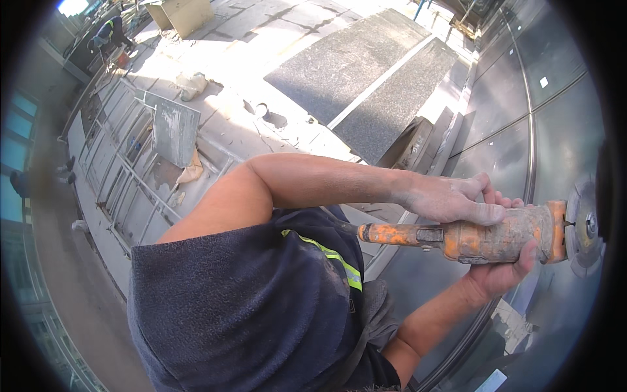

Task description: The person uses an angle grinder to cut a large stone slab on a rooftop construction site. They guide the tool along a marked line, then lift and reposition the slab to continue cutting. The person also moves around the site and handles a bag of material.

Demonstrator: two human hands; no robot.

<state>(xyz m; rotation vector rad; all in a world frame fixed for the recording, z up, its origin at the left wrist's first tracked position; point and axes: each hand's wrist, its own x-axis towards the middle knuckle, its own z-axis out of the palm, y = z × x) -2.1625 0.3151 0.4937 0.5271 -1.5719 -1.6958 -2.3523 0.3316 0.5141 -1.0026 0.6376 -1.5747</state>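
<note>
An orange angle grinder (470, 239), scuffed and grey with dust, lies level across the right side of the view. My left hand (457, 198) is closed over its body from above, thumb along the housing. From below, my right hand (503, 274) grips the same body near the gear head, its thumb on the near side. A round disc (580, 225) with a notched rim sits at the tool's right end, close to dark glossy panels; whether it touches them I cannot tell. The narrow rear handle (392, 234) points toward my dark blue shirt.
Tall dark panels (496, 124) with a metal trim line rise at right. Large grey speckled slabs (353, 62) lie beyond my left arm. To the left are a metal frame (124, 163), a grey board (176, 130) and loose debris. Another person (111, 36) bends over at far left.
</note>
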